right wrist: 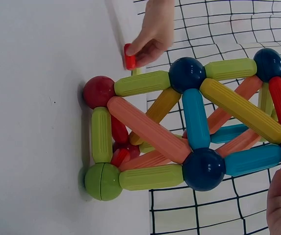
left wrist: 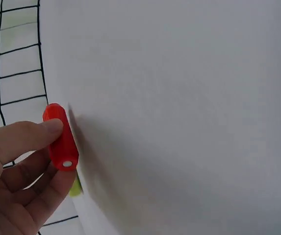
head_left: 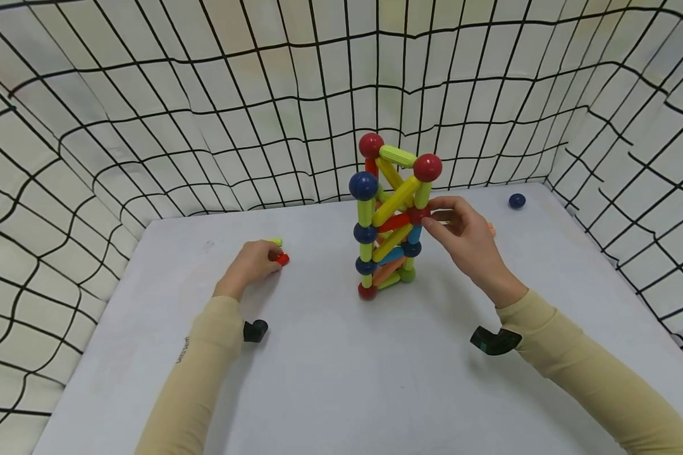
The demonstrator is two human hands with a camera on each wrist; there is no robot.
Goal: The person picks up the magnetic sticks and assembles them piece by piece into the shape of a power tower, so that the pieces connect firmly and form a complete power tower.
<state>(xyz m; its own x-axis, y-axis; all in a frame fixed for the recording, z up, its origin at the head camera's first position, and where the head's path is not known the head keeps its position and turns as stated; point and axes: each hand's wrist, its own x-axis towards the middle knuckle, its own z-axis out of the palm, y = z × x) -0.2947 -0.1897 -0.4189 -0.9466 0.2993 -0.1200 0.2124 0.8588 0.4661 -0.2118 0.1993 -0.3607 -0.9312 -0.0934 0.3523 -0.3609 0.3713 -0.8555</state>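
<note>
In the head view, a tower of magnetic sticks and balls stands upright on the white table. Its sticks are yellow, lime, red, blue and salmon; its balls are red, dark blue and green. My right hand holds a red ball on the tower's right side between thumb and fingers. Left of the tower, my left hand pinches a short red magnetic stick, its silver end showing in the left wrist view. Just behind that hand lies a lime stick, partly hidden.
A loose dark blue ball lies at the table's back right. Behind my right hand a bit of an orange piece peeks out. White padding under black netting borders the table at the back and sides.
</note>
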